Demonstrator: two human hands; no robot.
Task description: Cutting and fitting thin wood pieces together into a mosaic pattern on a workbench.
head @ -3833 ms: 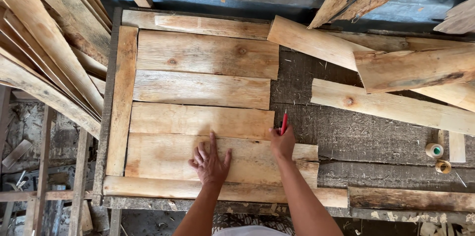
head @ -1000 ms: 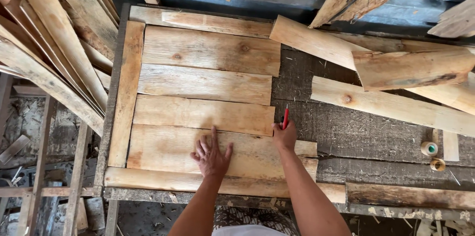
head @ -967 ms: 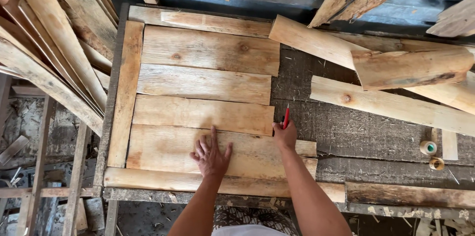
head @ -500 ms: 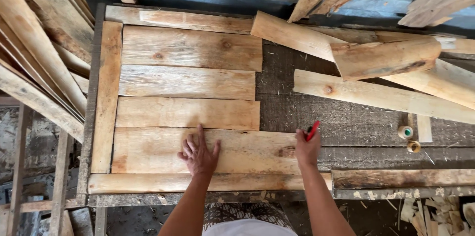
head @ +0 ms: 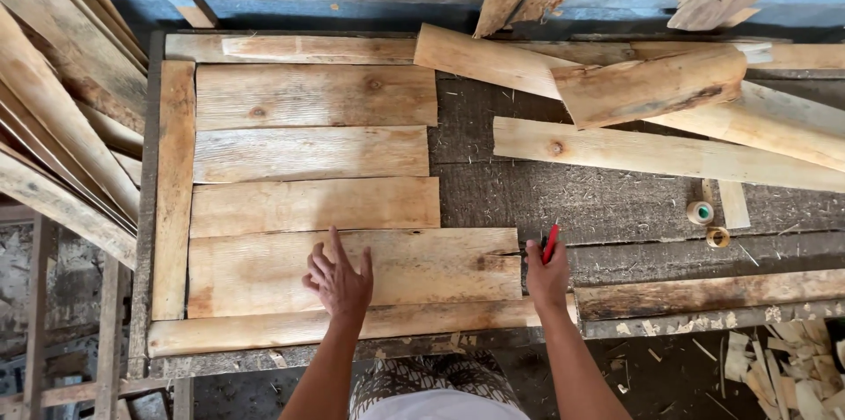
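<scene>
My left hand (head: 339, 277) lies flat with fingers spread on the long lowest board (head: 422, 266) of a row of pale wooden boards (head: 312, 156) laid side by side on a dark workbench (head: 616, 204). At the right end of that same board, my right hand (head: 547, 272) holds a red pencil (head: 550, 243) that points up and away. A vertical strip (head: 173, 187) borders the boards on the left, and a long strip (head: 352, 325) runs along the near edge.
Loose planks (head: 669, 151) and a rough bark-edged slab (head: 651, 85) lie on the bench's right side. Two small tape rolls (head: 709, 224) sit near them. Stacked boards (head: 62, 121) lean at the left. Wood shavings (head: 792, 350) litter the ground at lower right.
The lowest board has slid to the right, so its end now juts past the others. My right hand with the pencil moved right with it; my left hand stayed flat on the board.
</scene>
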